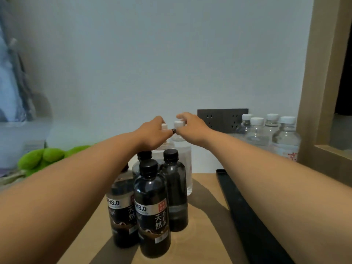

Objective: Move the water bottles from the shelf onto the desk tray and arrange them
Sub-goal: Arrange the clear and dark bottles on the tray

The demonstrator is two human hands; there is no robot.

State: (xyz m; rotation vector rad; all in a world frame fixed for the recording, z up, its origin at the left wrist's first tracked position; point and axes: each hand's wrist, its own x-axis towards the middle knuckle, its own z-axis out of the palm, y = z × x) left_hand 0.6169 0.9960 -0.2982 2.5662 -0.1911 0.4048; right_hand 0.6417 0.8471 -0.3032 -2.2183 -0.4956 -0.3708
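Observation:
Several dark bottles with black caps (152,216) stand grouped on the wooden tray (205,235) in front of me. Behind them stand two clear bottles with white caps. My left hand (154,134) grips the cap of the left clear bottle (162,147), which my wrist mostly hides. My right hand (192,124) grips the cap of the right clear bottle (183,159). Both hands meet at the caps, thumbs almost touching. Several more clear white-capped bottles (266,134) stand on the shelf at the right, by the wall.
A dark flat strip (245,216) lies along the tray's right side. A wooden frame (322,88) rises at the right. A dark socket panel (222,119) is on the wall. A green plush object (43,159) lies at the left.

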